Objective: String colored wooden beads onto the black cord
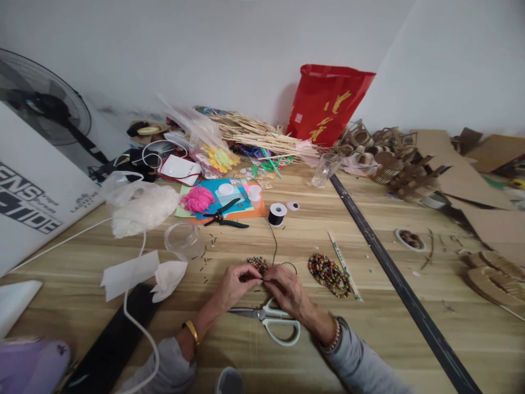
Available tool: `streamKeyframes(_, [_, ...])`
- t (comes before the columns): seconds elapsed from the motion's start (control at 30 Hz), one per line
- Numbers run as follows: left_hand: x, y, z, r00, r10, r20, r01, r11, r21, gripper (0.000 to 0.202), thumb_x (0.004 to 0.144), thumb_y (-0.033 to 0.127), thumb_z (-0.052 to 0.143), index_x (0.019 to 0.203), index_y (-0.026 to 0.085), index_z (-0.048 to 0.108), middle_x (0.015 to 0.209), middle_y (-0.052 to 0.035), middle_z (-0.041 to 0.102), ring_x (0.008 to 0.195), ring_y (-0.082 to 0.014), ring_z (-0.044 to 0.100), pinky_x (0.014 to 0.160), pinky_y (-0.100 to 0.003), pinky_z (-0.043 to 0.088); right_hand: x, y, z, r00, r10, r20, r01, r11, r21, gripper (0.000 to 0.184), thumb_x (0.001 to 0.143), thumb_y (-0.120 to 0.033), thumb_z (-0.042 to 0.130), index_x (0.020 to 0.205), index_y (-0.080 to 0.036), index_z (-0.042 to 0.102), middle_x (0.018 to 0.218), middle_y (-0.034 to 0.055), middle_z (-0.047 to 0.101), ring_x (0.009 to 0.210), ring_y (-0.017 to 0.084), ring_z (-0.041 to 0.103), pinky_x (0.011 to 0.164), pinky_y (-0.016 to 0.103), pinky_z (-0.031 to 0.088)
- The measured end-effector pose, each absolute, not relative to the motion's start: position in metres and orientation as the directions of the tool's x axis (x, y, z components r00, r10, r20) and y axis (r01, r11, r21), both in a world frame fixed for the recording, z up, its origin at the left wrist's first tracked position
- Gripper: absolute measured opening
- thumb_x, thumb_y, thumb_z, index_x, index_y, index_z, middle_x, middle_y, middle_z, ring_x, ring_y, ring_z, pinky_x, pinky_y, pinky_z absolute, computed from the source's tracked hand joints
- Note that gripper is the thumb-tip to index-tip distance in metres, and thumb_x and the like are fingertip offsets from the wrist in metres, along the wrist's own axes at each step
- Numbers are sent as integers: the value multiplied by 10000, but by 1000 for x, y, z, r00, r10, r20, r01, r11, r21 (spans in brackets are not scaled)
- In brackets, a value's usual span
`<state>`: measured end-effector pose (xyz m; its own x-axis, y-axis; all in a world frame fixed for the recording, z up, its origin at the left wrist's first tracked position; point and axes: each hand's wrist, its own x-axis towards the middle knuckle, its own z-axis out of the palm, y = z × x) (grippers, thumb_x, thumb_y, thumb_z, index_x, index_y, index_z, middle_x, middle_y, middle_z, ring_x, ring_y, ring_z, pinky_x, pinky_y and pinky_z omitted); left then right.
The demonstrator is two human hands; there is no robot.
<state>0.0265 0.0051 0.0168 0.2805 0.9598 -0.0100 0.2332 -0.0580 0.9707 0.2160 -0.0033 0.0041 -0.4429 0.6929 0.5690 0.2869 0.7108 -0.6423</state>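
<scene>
Where both hands meet at table centre, noted: left hand point(233, 285) and right hand point(286, 289) pinched fingertip to fingertip on a dark beaded strand point(257, 265), fingers closed around it. Strand lying partly on the wooden table point(369, 339), just ahead of the knuckles. Black cord point(274, 241) running from the pinch point up to a black spool point(277, 213), standing well beyond the hands. Gold bangle on left wrist, beaded bracelet on right wrist; grey sleeves on both arms.

Directly under the wrists: white-handled scissors point(270, 317), blades pointing left, touching neither hand visibly. Right of the right hand, apart from it: a pile of multicoloured bead bracelets point(329, 273), with a thin stick point(343, 264) lying alongside. Left of the hands: clear jar point(183, 239) on its side, white paper scraps point(129, 273), small dark bits scattered on the wood. Further back: black pliers point(223, 218) on coloured paper sheets, pink yarn ball point(197, 199), red bag point(328, 103) against the wall, cardboard pieces point(459, 175) at far right. Dark strip point(394, 279) crossing the table diagonally.
</scene>
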Motion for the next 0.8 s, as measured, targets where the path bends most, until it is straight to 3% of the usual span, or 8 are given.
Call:
streamKeyframes(0.33, [27,5,19,309,951,3,227,-77,971,102,694,219,708,646,131,692,638,-34,678,625,-160,577,611,-244,432,215,-5,6,-432,710,557,299,695,-654,76,925,-234,552,986,-196,575,865,77,640,801,194,602,709,311,497])
streamKeyframes(0.5, [29,5,19,324,944,62,256,-151,955,102,710,216,700,639,142,697,654,-33,685,657,-171,590,661,-261,433,215,-6,10,-439,716,543,302,686,-662,82,920,-261,561,968,-199,583,866,80,635,805,199,596,707,319,495])
streamKeyframes(0.8, [30,4,22,340,933,119,260,-215,941,116,749,211,656,658,144,684,666,-36,692,654,-170,600,664,-257,450,216,-6,8,-441,739,509,344,663,-665,38,907,-203,547,906,-199,585,836,64,599,792,192,560,692,304,459])
